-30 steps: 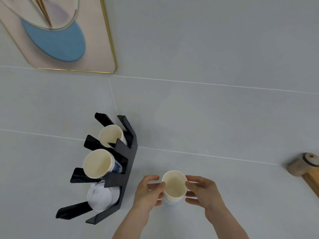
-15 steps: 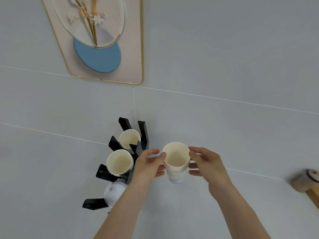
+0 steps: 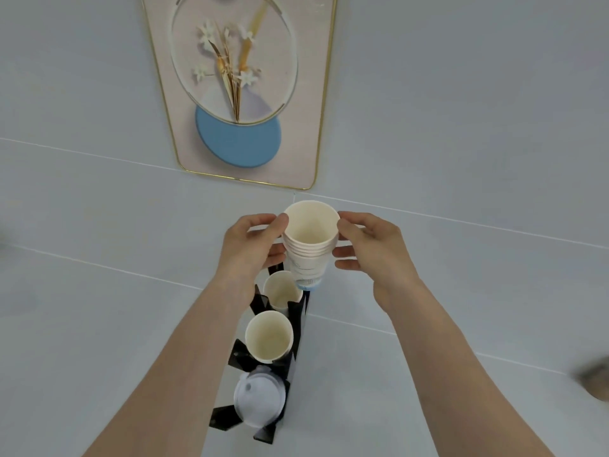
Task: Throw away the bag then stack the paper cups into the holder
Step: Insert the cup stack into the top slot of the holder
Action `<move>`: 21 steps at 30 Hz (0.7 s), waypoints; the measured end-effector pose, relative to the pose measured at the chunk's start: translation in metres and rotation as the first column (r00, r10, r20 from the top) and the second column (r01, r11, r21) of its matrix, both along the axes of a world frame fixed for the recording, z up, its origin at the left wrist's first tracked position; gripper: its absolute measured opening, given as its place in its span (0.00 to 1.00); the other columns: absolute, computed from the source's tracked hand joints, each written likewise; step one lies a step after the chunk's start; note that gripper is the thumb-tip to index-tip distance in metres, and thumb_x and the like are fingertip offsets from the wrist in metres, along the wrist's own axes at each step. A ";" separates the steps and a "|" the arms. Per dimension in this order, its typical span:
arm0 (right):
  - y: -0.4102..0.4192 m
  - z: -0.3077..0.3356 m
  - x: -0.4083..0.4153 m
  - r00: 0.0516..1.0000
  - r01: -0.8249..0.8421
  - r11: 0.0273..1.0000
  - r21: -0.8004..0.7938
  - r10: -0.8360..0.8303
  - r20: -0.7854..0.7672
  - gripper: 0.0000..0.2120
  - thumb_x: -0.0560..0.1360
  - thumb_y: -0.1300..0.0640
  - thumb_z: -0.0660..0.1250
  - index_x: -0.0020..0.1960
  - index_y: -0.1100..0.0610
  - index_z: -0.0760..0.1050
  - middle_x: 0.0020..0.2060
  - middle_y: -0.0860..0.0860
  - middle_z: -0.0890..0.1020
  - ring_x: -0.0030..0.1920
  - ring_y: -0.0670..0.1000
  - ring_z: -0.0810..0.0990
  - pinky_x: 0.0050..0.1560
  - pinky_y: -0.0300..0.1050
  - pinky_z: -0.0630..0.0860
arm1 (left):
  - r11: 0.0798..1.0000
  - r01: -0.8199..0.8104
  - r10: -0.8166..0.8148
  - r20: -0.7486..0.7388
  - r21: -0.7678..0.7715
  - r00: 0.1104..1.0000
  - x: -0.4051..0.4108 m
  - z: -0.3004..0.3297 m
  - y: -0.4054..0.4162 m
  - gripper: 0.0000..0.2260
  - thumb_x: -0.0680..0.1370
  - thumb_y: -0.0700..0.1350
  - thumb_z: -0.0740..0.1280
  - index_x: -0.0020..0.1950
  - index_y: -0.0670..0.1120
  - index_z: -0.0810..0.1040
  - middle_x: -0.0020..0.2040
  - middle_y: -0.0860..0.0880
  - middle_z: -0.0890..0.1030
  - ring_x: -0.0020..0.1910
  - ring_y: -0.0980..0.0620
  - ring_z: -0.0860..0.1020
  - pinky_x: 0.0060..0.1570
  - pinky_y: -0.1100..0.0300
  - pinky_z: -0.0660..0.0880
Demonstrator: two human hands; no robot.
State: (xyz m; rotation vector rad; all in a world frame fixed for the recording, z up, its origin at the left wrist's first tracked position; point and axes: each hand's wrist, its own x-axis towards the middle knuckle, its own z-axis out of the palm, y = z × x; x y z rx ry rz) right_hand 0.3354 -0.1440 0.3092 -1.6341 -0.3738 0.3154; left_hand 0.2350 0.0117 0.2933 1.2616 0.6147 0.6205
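Above the black holder (image 3: 298,319), held up in both hands: a stack of paper cups (image 3: 309,240), mouth open toward the camera, several rims nested one under another, bottom end with a little blue print just over the top slot of the holder. Cannot tell if the bottom touches the holder or only hangs over it.

Left hand (image 3: 248,250) on the left side of the stack, thumb against the top rim, other fingers curled around the wall below. Right hand (image 3: 372,249) on the right side, thumb at the rim, fingers pressed to the wall lower down. So, pinched between the two hands, neither one spread flat.

Lower in the holder, one under another: a small cup (image 3: 282,289) in the upper occupied slot, mouth open, then a larger cup (image 3: 269,338) in the next slot, also open, then a stack of white plastic lids (image 3: 259,399) in the lowest slot. Left forearm close beside the holder, partly in front of its left prongs.

Behind, on the pale wall: a framed picture (image 3: 240,90) with a gold edge, a blue disc and white flowers inside. No bag visible anywhere.
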 end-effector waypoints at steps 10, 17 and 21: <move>0.055 -0.069 0.002 0.990 0.095 0.979 -0.181 -0.112 -0.086 0.06 0.77 0.55 0.69 0.51 0.49 0.84 0.41 0.51 0.88 0.41 0.54 0.87 0.46 0.51 0.86 | 0.999 0.051 -0.050 -0.178 -0.001 0.983 0.008 -0.063 0.055 0.11 0.77 0.48 0.74 0.57 0.47 0.80 0.53 0.46 0.85 0.44 0.49 0.85 0.43 0.60 0.82; 0.075 -0.127 0.004 0.967 0.186 0.904 -0.386 -0.238 -0.092 0.05 0.76 0.55 0.69 0.51 0.50 0.83 0.42 0.45 0.85 0.44 0.49 0.83 0.40 0.43 0.75 | 0.992 0.122 -0.118 -0.360 -0.013 0.925 0.025 -0.125 0.072 0.13 0.76 0.45 0.74 0.59 0.48 0.81 0.55 0.49 0.84 0.56 0.47 0.82 0.53 0.55 0.74; 0.084 -0.149 0.002 0.932 0.247 0.880 -0.406 -0.330 -0.148 0.04 0.75 0.57 0.71 0.48 0.49 0.82 0.42 0.45 0.84 0.44 0.50 0.82 0.48 0.48 0.79 | 0.992 0.099 -0.121 -0.402 -0.075 0.908 0.033 -0.144 0.075 0.11 0.74 0.44 0.74 0.56 0.50 0.81 0.54 0.47 0.85 0.54 0.46 0.82 0.52 0.52 0.77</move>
